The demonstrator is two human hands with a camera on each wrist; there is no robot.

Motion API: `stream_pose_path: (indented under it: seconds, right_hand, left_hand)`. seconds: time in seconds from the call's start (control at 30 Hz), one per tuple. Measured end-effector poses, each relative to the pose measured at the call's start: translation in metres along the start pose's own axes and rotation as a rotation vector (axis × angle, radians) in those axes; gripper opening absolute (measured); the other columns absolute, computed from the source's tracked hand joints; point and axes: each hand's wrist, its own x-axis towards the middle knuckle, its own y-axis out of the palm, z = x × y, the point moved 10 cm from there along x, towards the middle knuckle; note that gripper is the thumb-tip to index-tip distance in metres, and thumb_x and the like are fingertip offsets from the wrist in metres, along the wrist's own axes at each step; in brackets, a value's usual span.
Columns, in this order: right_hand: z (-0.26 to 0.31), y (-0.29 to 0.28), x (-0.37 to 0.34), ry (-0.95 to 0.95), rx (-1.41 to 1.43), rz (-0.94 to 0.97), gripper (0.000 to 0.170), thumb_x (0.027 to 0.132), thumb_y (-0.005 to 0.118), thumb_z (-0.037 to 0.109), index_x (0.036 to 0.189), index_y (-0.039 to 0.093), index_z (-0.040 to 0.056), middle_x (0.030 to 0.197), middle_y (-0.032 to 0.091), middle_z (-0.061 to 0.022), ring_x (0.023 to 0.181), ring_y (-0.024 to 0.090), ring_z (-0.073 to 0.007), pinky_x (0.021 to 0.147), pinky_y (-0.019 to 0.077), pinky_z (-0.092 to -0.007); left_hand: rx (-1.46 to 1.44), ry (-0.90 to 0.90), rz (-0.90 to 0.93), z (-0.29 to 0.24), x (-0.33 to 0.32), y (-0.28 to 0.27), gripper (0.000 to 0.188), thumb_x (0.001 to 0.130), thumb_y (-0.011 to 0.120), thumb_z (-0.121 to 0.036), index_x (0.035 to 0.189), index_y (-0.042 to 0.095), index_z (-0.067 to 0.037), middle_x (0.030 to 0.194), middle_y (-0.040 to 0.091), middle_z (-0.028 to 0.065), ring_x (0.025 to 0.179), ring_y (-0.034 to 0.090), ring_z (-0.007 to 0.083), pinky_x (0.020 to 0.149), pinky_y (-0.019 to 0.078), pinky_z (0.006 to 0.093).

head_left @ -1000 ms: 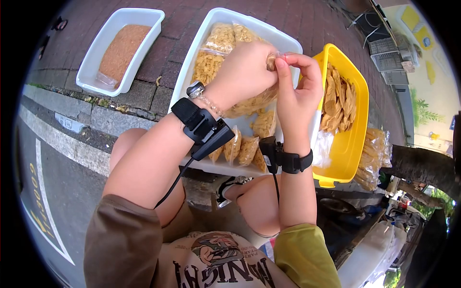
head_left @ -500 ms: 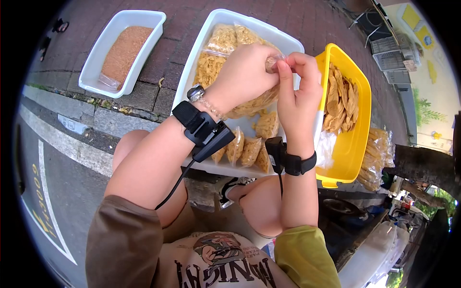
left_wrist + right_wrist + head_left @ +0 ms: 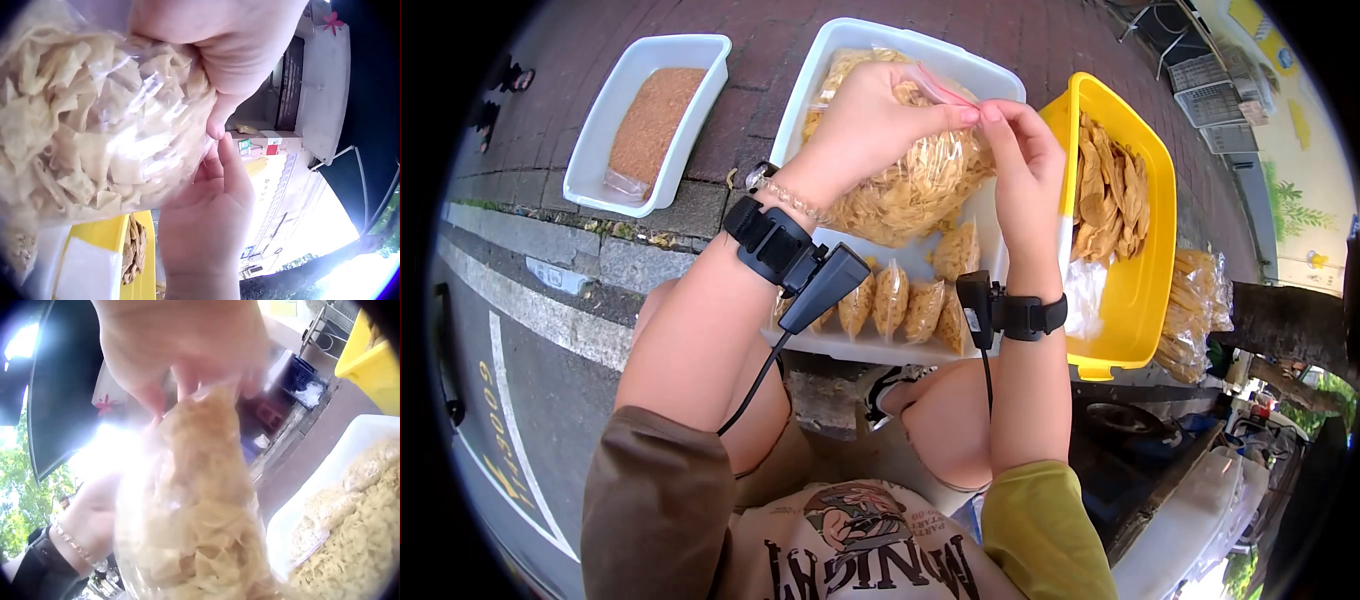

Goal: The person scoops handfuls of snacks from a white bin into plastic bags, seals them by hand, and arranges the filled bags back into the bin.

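Note:
A large clear plastic bag (image 3: 930,180) full of pale yellow, crinkled dried pieces hangs from both hands above the white tub in the head view. My left hand (image 3: 870,125) grips the top of the bag at the left, its thumb along the pinkish-red strip at the mouth. At the strip's right end, my right hand (image 3: 1030,165) pinches the edge between thumb and fingers. Both thumbs meet there. The left wrist view shows the bag (image 3: 106,131) bulging below the left hand (image 3: 231,44). In the right wrist view, the right hand (image 3: 187,350) holds its narrow top.
The white tub (image 3: 800,110) holds more loose and bagged yellow pieces, with several small filled bags (image 3: 890,300) along its near side. A yellow tub (image 3: 1140,320) of brown strips stands right of it. Left is a white bin (image 3: 710,90) of reddish-brown grains.
My left hand has shifted left and up, away from the right hand's fingers, and turned. The bag's bunched top is now stretched out, showing its red strip and more of the bag.

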Motion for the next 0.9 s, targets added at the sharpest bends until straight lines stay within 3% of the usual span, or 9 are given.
stream_pose_path:
  seconds: [0.2, 0.5, 0.6, 0.67, 0.7, 0.77, 0.8, 0.87, 0.9]
  right_hand:
    - [0.0, 0.003, -0.001, -0.005, 0.109, 0.013, 0.016, 0.09, 0.064, 0.014, 0.093, 0.063, -0.0012, 0.085, 0.065, -0.0023, 0.08, 0.057, -0.0082, 0.075, 0.0456, -0.0226]
    - [0.007, -0.011, -0.001, -0.101, -0.039, -0.158, 0.016, 0.091, 0.063, 0.014, 0.088, 0.062, -0.0012, 0.08, 0.063, -0.0023, 0.076, 0.055, -0.0084, 0.074, 0.0458, -0.0231]
    - [-0.003, -0.001, -0.001, -0.087, -0.022, -0.103, 0.023, 0.09, 0.065, 0.019, 0.098, 0.059, -0.0012, 0.093, 0.063, -0.0047, 0.082, 0.055, -0.0098, 0.077, 0.0457, -0.0246]
    - [-0.011, -0.007, -0.004, -0.083, 0.127, -0.25, 0.042, 0.088, 0.068, 0.026, 0.117, 0.052, -0.0001, 0.112, 0.058, -0.0092, 0.096, 0.056, -0.0134, 0.084, 0.0465, -0.028]
    - [-0.012, -0.005, -0.004, -0.085, 0.129, -0.248, 0.042, 0.088, 0.068, 0.026, 0.117, 0.052, -0.0001, 0.112, 0.058, -0.0092, 0.096, 0.056, -0.0134, 0.084, 0.0465, -0.028]
    - [-0.054, 0.04, -0.014, 0.41, 0.774, 0.037, 0.049, 0.094, 0.057, 0.03, 0.13, 0.042, 0.0011, 0.123, 0.054, -0.0107, 0.105, 0.058, -0.0166, 0.087, 0.05, -0.0317]
    - [-0.05, 0.043, -0.016, 0.408, 0.776, 0.037, 0.049, 0.094, 0.057, 0.03, 0.13, 0.042, 0.0011, 0.123, 0.054, -0.0107, 0.105, 0.058, -0.0166, 0.087, 0.05, -0.0317]
    - [-0.033, 0.061, -0.018, 0.338, 0.642, 0.201, 0.051, 0.096, 0.053, 0.034, 0.132, 0.041, 0.0006, 0.124, 0.055, -0.0134, 0.111, 0.058, -0.0193, 0.091, 0.05, -0.0334]
    - [-0.029, 0.062, -0.02, 0.347, 0.619, 0.185, 0.049, 0.094, 0.056, 0.031, 0.13, 0.043, 0.0005, 0.122, 0.056, -0.0123, 0.108, 0.059, -0.0181, 0.092, 0.0497, -0.0325]
  left_hand:
    - [-0.033, -0.073, 0.03, -0.001, -0.001, 0.001, 0.023, 0.082, 0.072, -0.015, 0.098, 0.067, -0.001, 0.096, 0.068, 0.0051, 0.089, 0.061, 0.0091, 0.079, 0.0483, 0.0238]
    - [-0.19, -0.023, -0.025, -0.003, -0.001, 0.001, 0.018, 0.087, 0.067, -0.013, 0.101, 0.065, -0.001, 0.098, 0.067, 0.0036, 0.091, 0.061, 0.0073, 0.081, 0.0481, 0.0229]
    - [-0.134, 0.112, -0.049, -0.011, -0.001, -0.004, 0.018, 0.087, 0.067, -0.013, 0.101, 0.065, -0.001, 0.097, 0.067, 0.0039, 0.089, 0.062, 0.0078, 0.08, 0.0491, 0.0234]
    - [-0.202, 0.084, -0.116, -0.008, -0.001, -0.012, 0.017, 0.088, 0.067, -0.013, 0.1, 0.065, -0.001, 0.097, 0.067, 0.0042, 0.088, 0.062, 0.0082, 0.078, 0.0497, 0.0236]
    - [-0.27, 0.054, -0.179, -0.005, -0.002, -0.018, 0.017, 0.088, 0.066, -0.013, 0.1, 0.064, -0.001, 0.097, 0.067, 0.0045, 0.087, 0.062, 0.0086, 0.077, 0.0502, 0.0238]
    - [-0.401, 0.051, -0.217, -0.002, 0.001, -0.024, 0.016, 0.088, 0.066, -0.013, 0.097, 0.065, 0.0, 0.093, 0.067, 0.0044, 0.083, 0.062, 0.0082, 0.073, 0.0493, 0.0236]
    - [-0.534, 0.045, -0.252, 0.001, 0.002, -0.027, 0.016, 0.087, 0.066, -0.014, 0.095, 0.066, 0.0, 0.089, 0.068, 0.0042, 0.079, 0.061, 0.0078, 0.069, 0.0484, 0.0234]
    - [-0.49, 0.057, -0.293, 0.001, 0.0, -0.028, 0.016, 0.087, 0.066, -0.014, 0.093, 0.066, 0.001, 0.088, 0.068, 0.0045, 0.078, 0.061, 0.0084, 0.07, 0.0486, 0.0244]
    - [-0.447, 0.066, -0.334, 0.002, -0.002, -0.031, 0.015, 0.087, 0.066, -0.014, 0.092, 0.066, 0.001, 0.087, 0.068, 0.0047, 0.077, 0.061, 0.0091, 0.07, 0.0489, 0.0254]
